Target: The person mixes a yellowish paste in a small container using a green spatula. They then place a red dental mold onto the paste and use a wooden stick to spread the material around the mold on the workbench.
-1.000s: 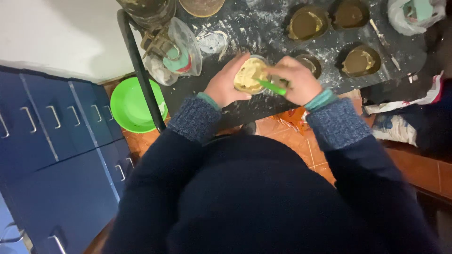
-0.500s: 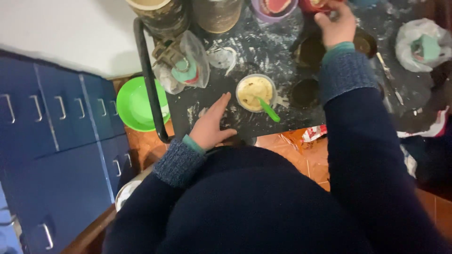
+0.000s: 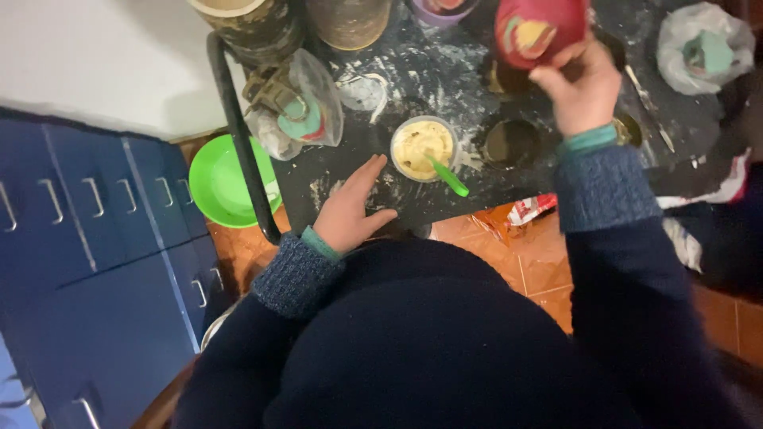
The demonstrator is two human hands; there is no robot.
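My left hand (image 3: 350, 208) rests flat, fingers apart, on the dark floury tabletop (image 3: 413, 75) just left of a small clear cup of pale batter (image 3: 423, 147) with a green spoon (image 3: 447, 176) in it. My right hand (image 3: 580, 89) is raised over the table and grips a red bag-like container with a coloured patch (image 3: 539, 28). Under that hand lies a dark muffin tin (image 3: 509, 143) with round cups.
A clear plastic bag with teal and red contents (image 3: 298, 111) lies at the table's left edge by a black rail (image 3: 238, 135). A green plate (image 3: 222, 181) sits below, beside blue cabinets (image 3: 87, 238). Jars (image 3: 254, 24) stand at the back, a white bag (image 3: 703, 44) at right.
Both hands left the batter cup. My left hand settled flat on the table. My right hand reached to the back and came up holding the red container.
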